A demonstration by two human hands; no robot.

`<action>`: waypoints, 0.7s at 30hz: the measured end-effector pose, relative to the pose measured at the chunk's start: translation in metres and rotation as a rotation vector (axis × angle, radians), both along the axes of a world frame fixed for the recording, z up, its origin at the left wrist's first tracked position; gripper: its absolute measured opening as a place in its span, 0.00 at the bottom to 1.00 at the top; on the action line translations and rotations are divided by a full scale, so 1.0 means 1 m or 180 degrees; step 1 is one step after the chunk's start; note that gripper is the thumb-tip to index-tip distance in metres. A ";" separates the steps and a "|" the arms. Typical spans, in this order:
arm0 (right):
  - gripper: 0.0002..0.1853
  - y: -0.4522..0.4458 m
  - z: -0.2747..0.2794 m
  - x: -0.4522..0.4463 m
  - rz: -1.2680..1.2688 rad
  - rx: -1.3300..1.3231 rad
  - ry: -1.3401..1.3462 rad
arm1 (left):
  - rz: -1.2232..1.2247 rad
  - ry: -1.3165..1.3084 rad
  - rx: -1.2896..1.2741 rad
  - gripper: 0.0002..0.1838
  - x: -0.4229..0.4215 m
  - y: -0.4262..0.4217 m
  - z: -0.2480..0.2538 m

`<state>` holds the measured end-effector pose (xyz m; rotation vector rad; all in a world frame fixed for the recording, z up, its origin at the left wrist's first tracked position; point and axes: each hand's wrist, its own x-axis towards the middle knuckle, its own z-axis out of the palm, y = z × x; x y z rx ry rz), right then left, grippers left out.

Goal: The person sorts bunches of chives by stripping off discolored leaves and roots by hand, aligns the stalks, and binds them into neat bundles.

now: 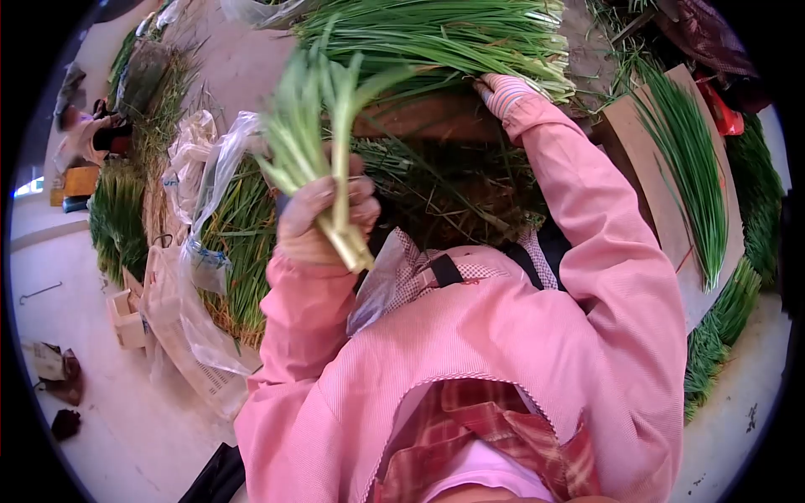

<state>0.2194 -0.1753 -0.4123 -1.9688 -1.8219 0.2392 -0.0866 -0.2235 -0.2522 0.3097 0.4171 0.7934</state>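
My left hand point(323, 220) is raised in front of my chest, its fingers wrapped round a small bunch of garlic chives point(309, 126). The pale cut ends point down toward me, and the green leaves fan upward, blurred. My right hand point(508, 96), in a striped glove, is stretched forward to the near edge of a large pile of garlic chives point(436, 42). Its fingers are bent in against the stalks near their pale ends, and the fingertips are partly hidden.
More chives lie on a board point(662, 159) at the right and in a plastic-lined crate point(197, 360) at the left. Loose leaves hang below the brown table edge point(428, 121). A wooden stool point(126, 318) stands on the floor. Another person point(88, 138) sits far left.
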 end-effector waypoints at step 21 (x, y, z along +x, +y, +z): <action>0.21 -0.053 0.062 -0.086 -0.0101 -0.0696 0.4005 | -0.0027 0.0842 0.0352 0.21 0.078 -0.010 -0.154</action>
